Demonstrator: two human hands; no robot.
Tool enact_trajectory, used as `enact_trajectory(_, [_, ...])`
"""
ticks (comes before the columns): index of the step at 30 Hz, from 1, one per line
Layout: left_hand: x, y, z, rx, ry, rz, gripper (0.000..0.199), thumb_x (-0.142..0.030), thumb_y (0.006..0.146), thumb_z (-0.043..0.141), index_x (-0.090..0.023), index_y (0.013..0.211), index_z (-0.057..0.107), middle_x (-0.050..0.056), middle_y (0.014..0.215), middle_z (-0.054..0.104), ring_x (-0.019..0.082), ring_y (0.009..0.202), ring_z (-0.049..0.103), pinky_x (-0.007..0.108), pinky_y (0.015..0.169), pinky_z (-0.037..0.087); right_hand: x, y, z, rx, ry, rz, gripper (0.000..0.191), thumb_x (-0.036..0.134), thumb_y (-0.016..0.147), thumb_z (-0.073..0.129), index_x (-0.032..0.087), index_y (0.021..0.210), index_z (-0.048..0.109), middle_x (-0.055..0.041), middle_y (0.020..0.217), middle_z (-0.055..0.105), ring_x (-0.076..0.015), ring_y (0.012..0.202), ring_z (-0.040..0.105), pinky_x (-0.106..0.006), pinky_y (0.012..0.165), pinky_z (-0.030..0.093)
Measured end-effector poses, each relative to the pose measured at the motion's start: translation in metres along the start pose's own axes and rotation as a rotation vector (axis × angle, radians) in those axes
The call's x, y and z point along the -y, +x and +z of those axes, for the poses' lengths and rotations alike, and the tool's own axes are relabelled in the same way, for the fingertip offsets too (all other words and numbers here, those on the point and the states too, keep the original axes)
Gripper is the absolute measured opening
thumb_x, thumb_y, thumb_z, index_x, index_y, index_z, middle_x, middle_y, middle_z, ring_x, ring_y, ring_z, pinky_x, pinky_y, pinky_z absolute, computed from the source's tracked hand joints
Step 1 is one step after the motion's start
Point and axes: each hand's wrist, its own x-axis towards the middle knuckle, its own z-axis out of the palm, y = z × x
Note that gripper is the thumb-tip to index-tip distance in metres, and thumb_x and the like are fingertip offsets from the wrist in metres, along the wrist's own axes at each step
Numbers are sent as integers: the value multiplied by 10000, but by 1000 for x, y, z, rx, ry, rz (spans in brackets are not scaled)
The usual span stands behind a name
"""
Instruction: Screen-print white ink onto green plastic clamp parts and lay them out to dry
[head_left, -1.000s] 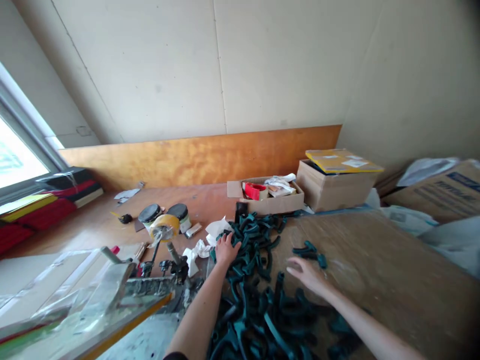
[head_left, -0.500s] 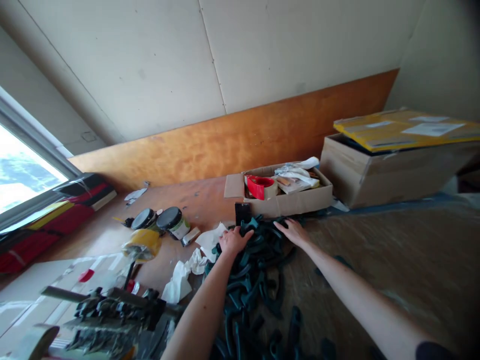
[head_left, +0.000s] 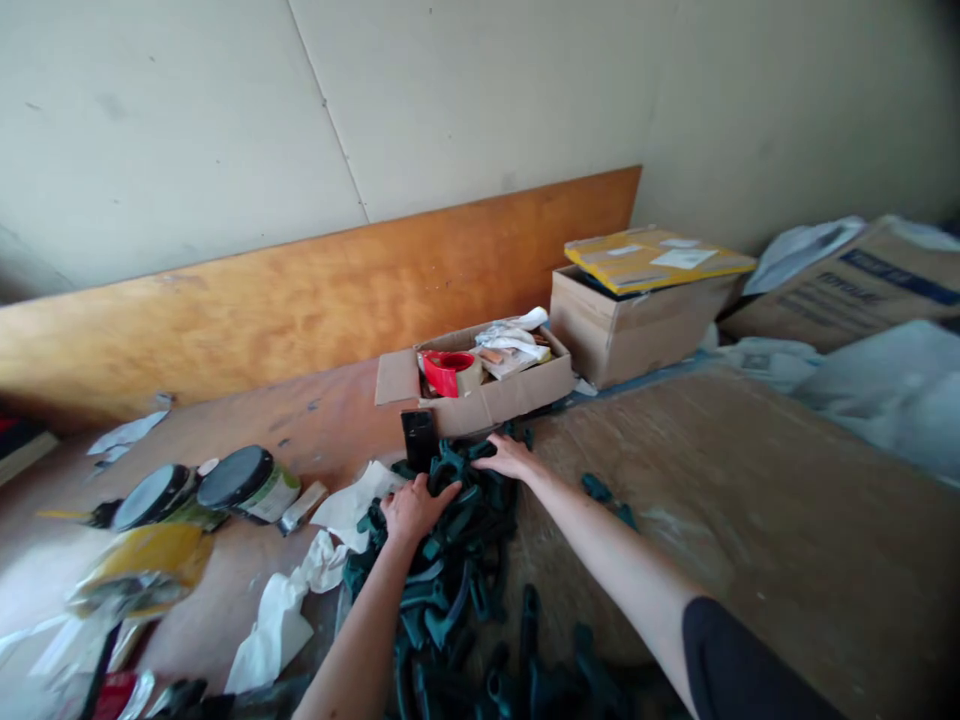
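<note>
A heap of dark green, curved plastic-looking parts (head_left: 442,590) lies on the workbench between my forearms. My left hand (head_left: 414,508) rests on the left side of the heap, palm down, thumb and fingers apart. At the heap's far right edge, my right hand (head_left: 508,458) touches the parts with its fingers stretched out to the left. Neither hand shows a part lifted clear of the heap. The fingertips are partly hidden among the parts. A black rectangular object (head_left: 418,438) stands just beyond the heap.
Behind the heap sits an open cardboard box (head_left: 502,403) with a red tape dispenser (head_left: 448,372). A larger carton (head_left: 630,335) stands to its right. On the left are lidded tubs (head_left: 244,485), a yellow tape roll (head_left: 142,570) and crumpled white paper (head_left: 274,620). Loose green parts (head_left: 598,488) lie right.
The view has turned to the right, bringing bags and another carton into sight. Both hands remain on the heap in nearly the same places.
</note>
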Motion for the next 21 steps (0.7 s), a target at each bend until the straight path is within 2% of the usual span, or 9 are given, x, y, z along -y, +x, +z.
enact_trajectory(6, [3,-10,9,136,-108,82,824,-809,690,399,-173,1208,484,195,1037,701,367,1036,642,414,835,464,-9,-34,7,-41,102,-15,681,655,628,690,286,1186,564,-72,1240,561,-305,1120,537,-390,870,434])
enact_trajectory(10, [8,-15,20,184,-208,141,753,-770,692,461,-196,1180,461,143,998,714,334,1003,664,367,812,478,-15,-61,12,-76,164,-38,655,577,595,749,286,1158,583,-46,1199,583,-261,1075,566,-342,849,447])
enact_trajectory(15, [10,-35,25,258,-198,221,685,-712,712,494,-203,1168,452,128,1002,711,323,989,670,359,819,471,-11,-111,11,-89,203,-55,637,506,582,781,242,1133,603,-64,1157,601,-255,1009,597,-333,816,471])
enact_trajectory(18, [10,-52,26,259,-149,260,672,-685,739,481,-213,1215,430,127,1015,709,329,992,667,365,809,468,-4,-163,-12,-97,214,-103,589,458,593,793,256,1116,615,-41,1133,625,-257,996,604,-347,830,475])
enact_trajectory(21, [8,-74,22,239,-115,291,609,-656,748,498,-233,1185,470,114,1013,711,321,984,668,350,779,470,0,-232,-67,-133,219,-192,670,412,574,825,328,1191,578,1,1229,595,-279,1164,517,-394,980,398])
